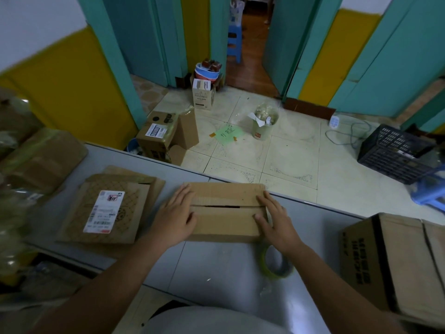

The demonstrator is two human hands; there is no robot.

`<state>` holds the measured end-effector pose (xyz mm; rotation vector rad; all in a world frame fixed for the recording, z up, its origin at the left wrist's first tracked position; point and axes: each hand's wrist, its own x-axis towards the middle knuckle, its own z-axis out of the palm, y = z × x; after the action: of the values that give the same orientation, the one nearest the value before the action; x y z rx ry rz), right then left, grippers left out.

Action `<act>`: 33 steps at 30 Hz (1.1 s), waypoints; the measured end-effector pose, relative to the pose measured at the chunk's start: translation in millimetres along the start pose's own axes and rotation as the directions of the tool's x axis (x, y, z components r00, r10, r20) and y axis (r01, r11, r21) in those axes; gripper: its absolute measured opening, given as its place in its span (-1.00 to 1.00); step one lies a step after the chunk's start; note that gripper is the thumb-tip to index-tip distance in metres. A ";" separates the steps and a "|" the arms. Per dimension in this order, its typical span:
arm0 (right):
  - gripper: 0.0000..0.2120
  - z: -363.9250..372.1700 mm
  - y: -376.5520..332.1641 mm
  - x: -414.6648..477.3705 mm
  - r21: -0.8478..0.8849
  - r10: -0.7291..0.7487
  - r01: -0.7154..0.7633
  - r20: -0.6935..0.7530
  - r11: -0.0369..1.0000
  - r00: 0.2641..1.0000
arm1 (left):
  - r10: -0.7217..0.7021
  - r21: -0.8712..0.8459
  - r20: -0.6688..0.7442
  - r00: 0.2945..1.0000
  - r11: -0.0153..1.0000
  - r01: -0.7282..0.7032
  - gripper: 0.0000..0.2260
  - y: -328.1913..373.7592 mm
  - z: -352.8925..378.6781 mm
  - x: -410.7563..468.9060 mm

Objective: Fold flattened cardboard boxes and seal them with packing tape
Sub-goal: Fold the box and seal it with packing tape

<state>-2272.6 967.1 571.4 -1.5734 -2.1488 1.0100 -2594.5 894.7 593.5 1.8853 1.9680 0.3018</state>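
A big grey table [216,273] holds a printed box [395,268] on the right, flat cardboard sheets [108,210] on the left, and a tape roll [277,263] lying just under the right wrist. In the middle sits the small brown box [226,210] with its top flaps nearly shut. The left hand [174,218] and right hand [277,220] lie flat and open on its two ends, pressing down, not grabbing anything.

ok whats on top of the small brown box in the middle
Both hands: the left hand and right hand press flat on the small brown cardboard box, holding its flaps shut. No tape is seen on the seam; the box's contents are hidden.
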 end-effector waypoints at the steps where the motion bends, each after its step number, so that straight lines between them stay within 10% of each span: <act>1: -0.45 -2.5 3.0 -4.8 0.057 0.029 -0.027 -0.031 0.998 0.999 | 0.001 -0.008 -0.018 1.000 1.000 -0.001 -0.42 2.5 -2.3 0.7; 5: -0.56 -12.2 33.9 -31.9 0.145 0.226 -0.202 -0.173 0.969 0.959 | 0.048 0.030 -0.090 0.995 0.999 -0.045 -0.45 24.3 -7.4 2.6; 9: -0.44 -13.4 70.0 -58.4 -0.043 0.390 -0.390 -0.013 0.920 0.921 | 0.133 0.029 -0.113 0.985 0.991 -0.130 -0.51 59.2 -6.3 3.5; 15: -0.91 -7.7 73.3 -73.7 -0.136 0.357 -0.350 0.029 0.927 0.934 | 0.224 0.020 -0.098 0.970 0.975 -0.223 -0.53 98.2 1.6 3.2; 23: -0.86 -74.3 41.5 -92.7 -0.068 0.260 -0.270 -0.122 0.961 0.958 | 0.406 -0.132 -0.117 0.907 0.898 -0.419 -0.62 124.3 -4.0 1.3; 29: -0.85 -119.4 -33.6 -71.1 -0.061 0.086 -0.087 -0.025 0.994 0.996 | 0.767 -0.011 0.056 0.640 0.641 -0.767 -0.47 163.3 -26.0 2.8; 33: -0.76 -126.9 -67.0 -50.1 0.079 0.038 -0.030 -0.102 0.996 0.994 | 0.740 -0.046 -0.023 0.673 0.671 -0.740 -0.74 155.7 -31.1 16.3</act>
<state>-2226.0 956.8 715.7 -1.5946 -1.9974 0.9869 -2467.0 925.1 684.5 2.5661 1.0541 0.5676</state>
